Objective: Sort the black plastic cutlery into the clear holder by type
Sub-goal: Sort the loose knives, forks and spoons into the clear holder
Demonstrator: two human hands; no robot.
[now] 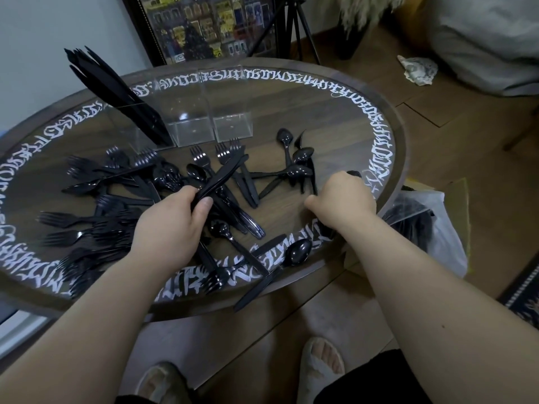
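Knives point(122, 97) are standing in the nine o'clock compartment of the clear holder point(186, 118); its other compartments look empty. The left hand point(172, 223) is gripping a knife point(221, 176), the right hand point(344, 196) closing on dark cutlery. Forks point(96, 228) and spoons point(300, 158) are still littering the counter point(344, 135).

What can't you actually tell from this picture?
- Head view: what the right hand grips; its fingers hide all but a black tip.
- How many knives stand in the clear holder; they overlap.
- Contents of the plastic bag, hidden behind the table edge.
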